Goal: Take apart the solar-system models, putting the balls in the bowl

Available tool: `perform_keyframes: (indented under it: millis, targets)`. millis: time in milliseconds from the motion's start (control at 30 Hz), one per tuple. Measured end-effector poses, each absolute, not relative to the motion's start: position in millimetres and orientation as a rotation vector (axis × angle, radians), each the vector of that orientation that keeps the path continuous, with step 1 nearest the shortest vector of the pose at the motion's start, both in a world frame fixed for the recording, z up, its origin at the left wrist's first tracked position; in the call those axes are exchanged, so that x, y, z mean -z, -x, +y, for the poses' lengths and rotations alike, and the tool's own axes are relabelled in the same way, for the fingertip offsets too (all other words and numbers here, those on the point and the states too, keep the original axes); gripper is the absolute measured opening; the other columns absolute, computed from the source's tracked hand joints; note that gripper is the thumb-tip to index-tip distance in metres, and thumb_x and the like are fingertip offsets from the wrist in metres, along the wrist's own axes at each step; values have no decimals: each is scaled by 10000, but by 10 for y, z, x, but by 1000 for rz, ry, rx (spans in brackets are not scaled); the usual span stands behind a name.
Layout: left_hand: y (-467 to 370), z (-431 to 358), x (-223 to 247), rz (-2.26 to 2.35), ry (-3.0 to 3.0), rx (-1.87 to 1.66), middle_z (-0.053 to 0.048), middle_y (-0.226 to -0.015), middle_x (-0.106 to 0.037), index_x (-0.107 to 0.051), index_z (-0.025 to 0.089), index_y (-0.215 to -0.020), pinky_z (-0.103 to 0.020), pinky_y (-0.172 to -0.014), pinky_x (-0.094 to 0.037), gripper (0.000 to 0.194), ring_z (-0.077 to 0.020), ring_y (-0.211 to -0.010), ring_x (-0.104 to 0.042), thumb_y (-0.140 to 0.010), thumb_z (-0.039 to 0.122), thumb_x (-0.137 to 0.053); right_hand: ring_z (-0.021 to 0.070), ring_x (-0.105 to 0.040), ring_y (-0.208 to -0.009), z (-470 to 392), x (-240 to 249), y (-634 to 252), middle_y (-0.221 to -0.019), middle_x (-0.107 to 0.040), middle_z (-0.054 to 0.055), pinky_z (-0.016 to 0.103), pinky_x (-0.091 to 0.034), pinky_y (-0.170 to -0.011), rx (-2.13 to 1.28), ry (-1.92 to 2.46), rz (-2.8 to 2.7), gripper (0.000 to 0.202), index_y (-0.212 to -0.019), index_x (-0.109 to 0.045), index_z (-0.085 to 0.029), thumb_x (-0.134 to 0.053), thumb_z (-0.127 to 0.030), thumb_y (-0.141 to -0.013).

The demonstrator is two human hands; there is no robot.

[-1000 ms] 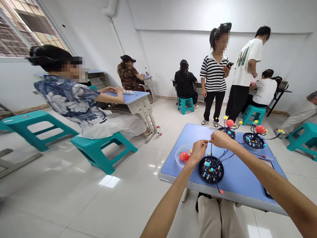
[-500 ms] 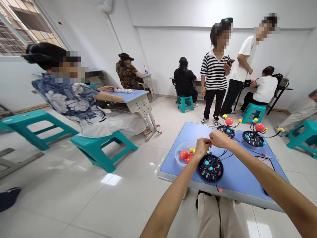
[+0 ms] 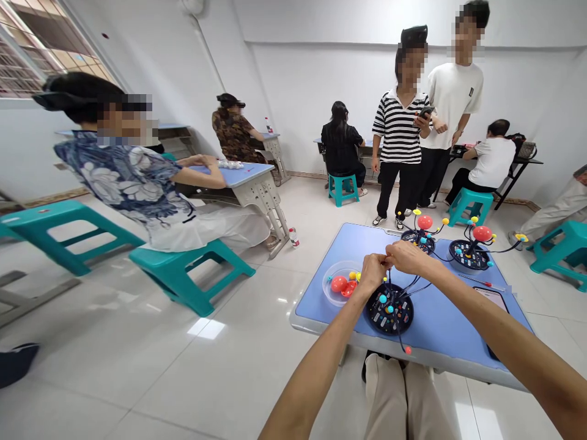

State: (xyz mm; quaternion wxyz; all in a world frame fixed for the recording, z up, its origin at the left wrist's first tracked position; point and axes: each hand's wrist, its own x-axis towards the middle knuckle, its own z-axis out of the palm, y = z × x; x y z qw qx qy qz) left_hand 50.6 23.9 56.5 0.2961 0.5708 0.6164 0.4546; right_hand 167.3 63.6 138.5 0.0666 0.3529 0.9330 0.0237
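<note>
My left hand [image 3: 373, 271] and my right hand [image 3: 404, 256] meet fingertip to fingertip above a solar system model [image 3: 395, 319]. Both are closed in a pinch; whatever sits between the fingers is too small and covered to make out. The model has a round black base printed with small pictures and several thin black curved arms. Blue balls [image 3: 383, 299] and a small red ball [image 3: 408, 350] sit on it. Left of it, partly behind my left forearm, a clear round bowl [image 3: 326, 294] holds red ball pieces [image 3: 339, 284] and yellow balls [image 3: 353, 275].
Two similar models with red centre balls [image 3: 424, 222] [image 3: 482, 233] stand at the desk's far side. A phone [image 3: 493, 297] and a thin screwdriver-like tool [image 3: 481, 283] lie on the right. People sit at other desks; two stand beyond mine. Green stools [image 3: 192, 269] stand around.
My hands stay pinched together in nearly the same spot above the model. In the background, the person in the white shirt has straightened up and turned.
</note>
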Motion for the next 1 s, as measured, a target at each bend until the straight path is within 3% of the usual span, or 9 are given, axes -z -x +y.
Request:
perform_keyframes:
  millis: [200,367,467,633,800,900,1000]
  targets:
    - [-492,235,-569,1657,-1574,-1197,57,-437,-448,-590,161,-490,-223,-543,-350,248,-92,-467,-486,-726,127,-520,242,-631,-971,585,-1444,-1625,-1075,-651,161,263,-397,-695,-65,-1094,2837,223,-1045,-655,-100,-605,-130,-830]
    - [-478,243,-570,1727,-1586,-1170,47,-406,-432,-494,165,-429,-242,-547,-318,294,-98,-475,-454,-705,72,-536,195,-614,-950,589,-1498,-1571,-1104,-655,125,240,-385,-704,70,-1063,3040,278,-1071,-653,-113,-533,-63,-826]
    - [-467,228,-596,1784,-1580,-1168,18,-429,-476,-498,162,-438,-258,-553,-313,288,-122,-526,-475,-693,51,-570,167,-611,-888,546,-1542,-1407,-1004,-692,95,228,-372,-710,176,-1022,3101,259,-975,-683,-127,-474,-51,-843]
    - [-315,-32,-694,1843,-1585,-1208,-16,-547,-590,-591,148,-550,-257,-574,-355,221,-142,-596,-518,-755,82,-541,157,-618,-805,408,-1684,-1052,-910,-717,80,230,-354,-646,247,-1019,3074,232,-898,-709,-148,-479,-130,-885]
    - [6,-673,-629,1987,-1469,-1530,-61,-914,-729,-707,183,-873,-284,-771,-479,257,-173,-823,-637,-842,133,-457,181,-648,-839,287,-1692,-808,-962,-727,101,239,-368,-616,177,-924,2962,212,-942,-725,-152,-520,-156,-888]
    - [114,-1060,-465,2103,-1265,-1729,-57,-944,-733,-714,212,-934,-310,-814,-511,255,-183,-857,-661,-901,277,-469,206,-667,-913,242,-1567,-671,-1005,-725,128,245,-412,-674,85,-833,2907,209,-998,-722,-142,-536,-178,-908]
    - [87,-1303,-317,2121,-1192,-1797,-58,-940,-730,-713,212,-953,-312,-785,-522,260,-180,-829,-663,-910,321,-482,226,-674,-964,195,-1417,-529,-1034,-716,159,258,-444,-732,26,-790,2844,212,-1033,-716,-130,-562,-225,-923]
